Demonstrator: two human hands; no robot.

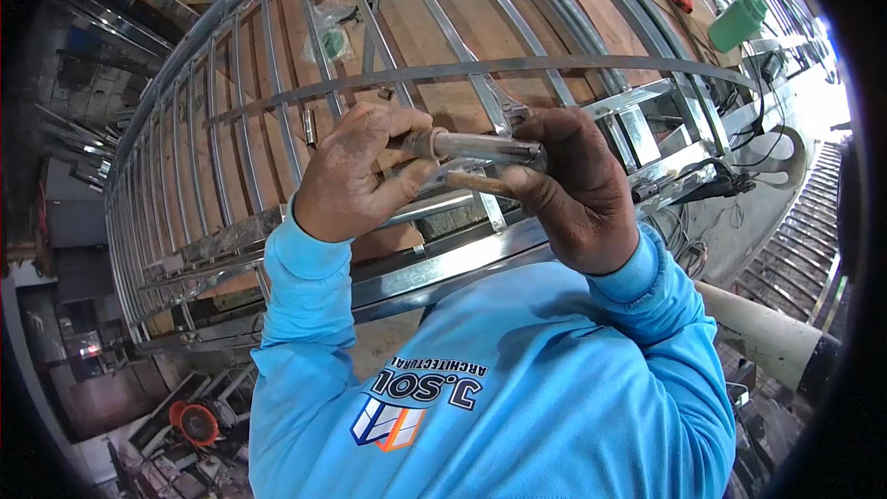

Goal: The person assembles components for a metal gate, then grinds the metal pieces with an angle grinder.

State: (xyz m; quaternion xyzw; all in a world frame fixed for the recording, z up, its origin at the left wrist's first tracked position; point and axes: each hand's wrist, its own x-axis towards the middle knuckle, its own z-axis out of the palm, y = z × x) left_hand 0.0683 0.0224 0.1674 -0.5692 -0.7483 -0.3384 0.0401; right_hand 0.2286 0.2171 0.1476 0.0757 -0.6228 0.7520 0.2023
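Where bright steel bars (462, 66) curve over plywood (416, 18), left hand (356, 176) and right hand (577, 199) tight around smooth round metal rod (485, 148).

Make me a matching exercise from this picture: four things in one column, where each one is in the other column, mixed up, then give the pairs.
1 metal tube
2 green container
3 plastic bag
4 orange round tool

a lower left corner of the view
b gripped by left hand and right hand
c far upper right
d among the metal frame bars, top middle

Pairs: 1b, 2c, 3d, 4a
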